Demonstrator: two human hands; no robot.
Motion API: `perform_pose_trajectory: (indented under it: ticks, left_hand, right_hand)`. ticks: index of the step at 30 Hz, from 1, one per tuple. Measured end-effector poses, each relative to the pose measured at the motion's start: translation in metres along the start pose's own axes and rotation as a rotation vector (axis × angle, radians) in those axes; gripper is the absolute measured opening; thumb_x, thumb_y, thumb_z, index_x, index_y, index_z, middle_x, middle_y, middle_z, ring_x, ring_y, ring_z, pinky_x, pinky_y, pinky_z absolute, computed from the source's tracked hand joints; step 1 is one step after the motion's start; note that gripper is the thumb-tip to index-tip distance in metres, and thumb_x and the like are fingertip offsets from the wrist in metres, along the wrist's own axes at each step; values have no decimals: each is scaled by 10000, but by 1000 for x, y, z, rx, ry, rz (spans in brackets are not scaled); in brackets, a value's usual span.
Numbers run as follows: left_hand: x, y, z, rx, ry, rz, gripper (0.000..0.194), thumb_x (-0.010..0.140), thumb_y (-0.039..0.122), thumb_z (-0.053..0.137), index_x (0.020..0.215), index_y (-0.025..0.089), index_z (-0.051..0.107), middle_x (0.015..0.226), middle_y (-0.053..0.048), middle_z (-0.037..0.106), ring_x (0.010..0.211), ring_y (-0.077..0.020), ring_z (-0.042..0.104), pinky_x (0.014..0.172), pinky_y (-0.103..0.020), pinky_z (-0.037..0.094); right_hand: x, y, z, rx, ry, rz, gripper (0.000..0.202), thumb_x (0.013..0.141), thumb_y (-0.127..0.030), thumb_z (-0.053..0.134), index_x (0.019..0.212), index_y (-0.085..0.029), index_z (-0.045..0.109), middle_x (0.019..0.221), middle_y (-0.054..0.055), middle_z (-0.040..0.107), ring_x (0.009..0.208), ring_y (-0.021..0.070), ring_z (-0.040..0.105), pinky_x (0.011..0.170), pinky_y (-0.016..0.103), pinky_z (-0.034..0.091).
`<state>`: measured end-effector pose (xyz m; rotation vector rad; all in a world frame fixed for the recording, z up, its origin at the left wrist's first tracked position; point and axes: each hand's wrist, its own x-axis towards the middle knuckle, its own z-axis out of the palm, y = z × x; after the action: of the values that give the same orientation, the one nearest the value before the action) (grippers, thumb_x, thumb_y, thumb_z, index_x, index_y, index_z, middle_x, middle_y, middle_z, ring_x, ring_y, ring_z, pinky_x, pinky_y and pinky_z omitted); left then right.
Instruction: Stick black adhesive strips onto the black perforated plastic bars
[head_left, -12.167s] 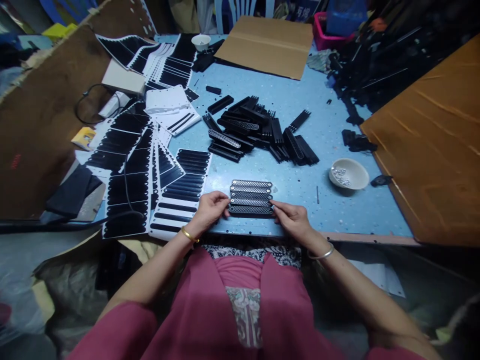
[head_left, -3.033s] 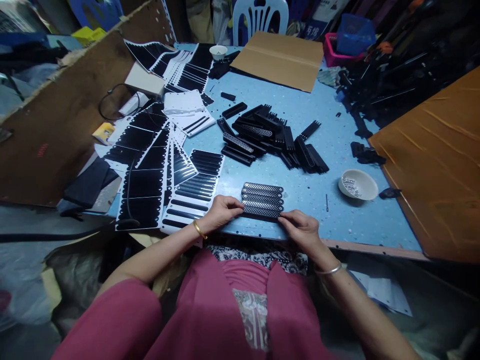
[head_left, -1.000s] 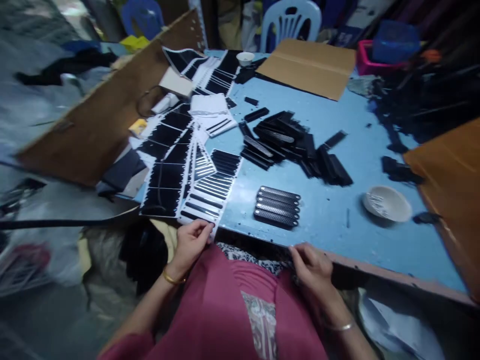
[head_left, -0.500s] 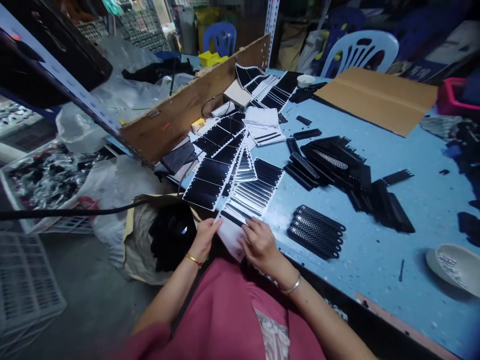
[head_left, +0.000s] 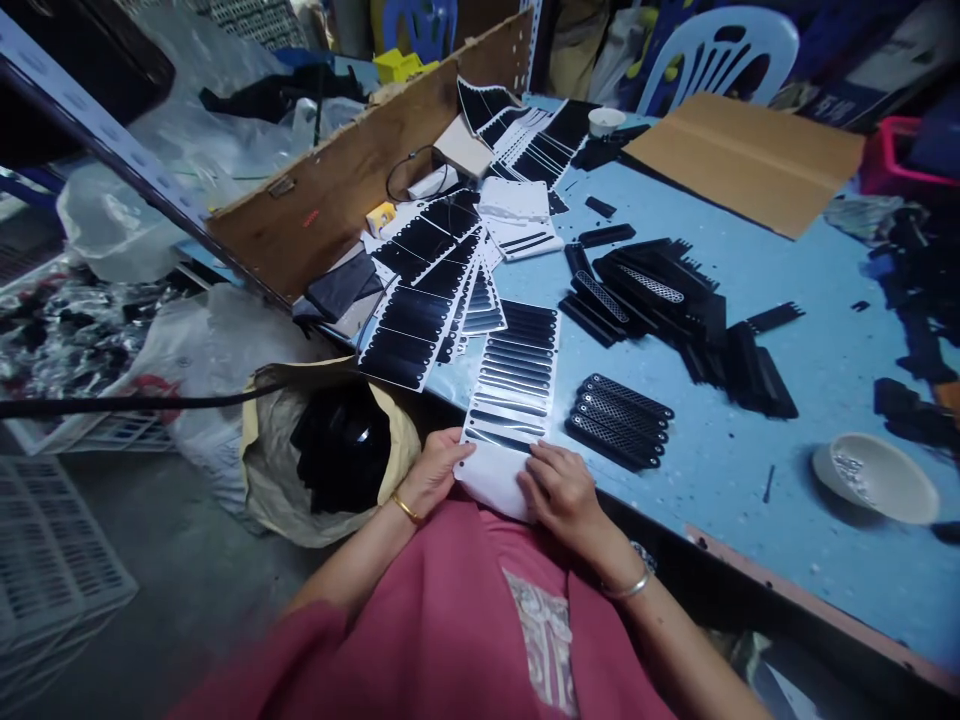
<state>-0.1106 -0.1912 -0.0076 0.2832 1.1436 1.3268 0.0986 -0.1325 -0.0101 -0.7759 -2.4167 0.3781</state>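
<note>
A white backing sheet point(head_left: 491, 482) with black adhesive strips point(head_left: 517, 372) hangs over the table's front edge towards my lap. My left hand point(head_left: 436, 468) pinches its left edge, thumb on top. At the right edge, my right hand point(head_left: 564, 492) has curled fingers closed on the sheet, near the end of the lowest strip. That strip looks bent and shiny; whether it is lifting off is unclear. The sheet's lower part is bare white. Right of it lies a row of black perforated straps point(head_left: 621, 420) on the blue table point(head_left: 720, 480).
More sheets of black pieces point(head_left: 412, 330) fan out at the left. Black strips point(head_left: 675, 300) are heaped behind the straps. A white bowl point(head_left: 874, 480) holds small metal bits. Cardboard point(head_left: 750, 165) lies at the back. An open sack point(head_left: 405, 440) with black pieces stands left of my lap.
The sheet has swung straighter towards me, and both hands have moved right with it. My right hand has shifted from over the lowest strip to the sheet's right edge. The camera view has shifted.
</note>
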Motion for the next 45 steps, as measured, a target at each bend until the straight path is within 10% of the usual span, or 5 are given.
perform_pose_trajectory:
  ticks: [24,32,38,41,45]
  left_hand:
    - [-26,-16,37,119,-150,104,284,604,265,807,813,79,753,693,-55,689,596,-103,556,603,-197,399]
    - [-25,-29,22,68,-51,-15,384,547,278,861,840,62,742,721,-95,715,588,-128,603,594,-216,452]
    - [-18,-34,17,146,1,-24,438,586,352,841,904,75,719,755,-88,720,597,-140,621,598,-239,485]
    - [-15,-24,9,426,88,85,520,670,404,779,1061,77,680,726,-64,701,578,-140,609,543,-234,478]
    - [-17,7,18,912,287,585,423,739,329,731,1107,129,676,791,-46,700,641,-136,626,619,-249,520]
  right_hand:
    - [20,4,0,830,-74,510,221,830,-361,617,799,-188,750,746,35,740,693,173,663,651,282,520]
    - [19,-2,-12,866,98,604,283,732,-448,717,808,-175,708,650,30,702,570,154,623,552,271,512]
    - [-3,15,-80,936,614,722,228,817,-362,690,966,-192,716,749,29,721,654,172,682,662,350,585]
    - [-24,37,-108,692,597,670,193,805,-297,710,971,-203,735,765,23,704,586,136,641,587,302,556]
    - [-50,58,-117,355,397,529,166,825,-251,677,971,-206,741,846,56,716,677,156,661,583,285,534]
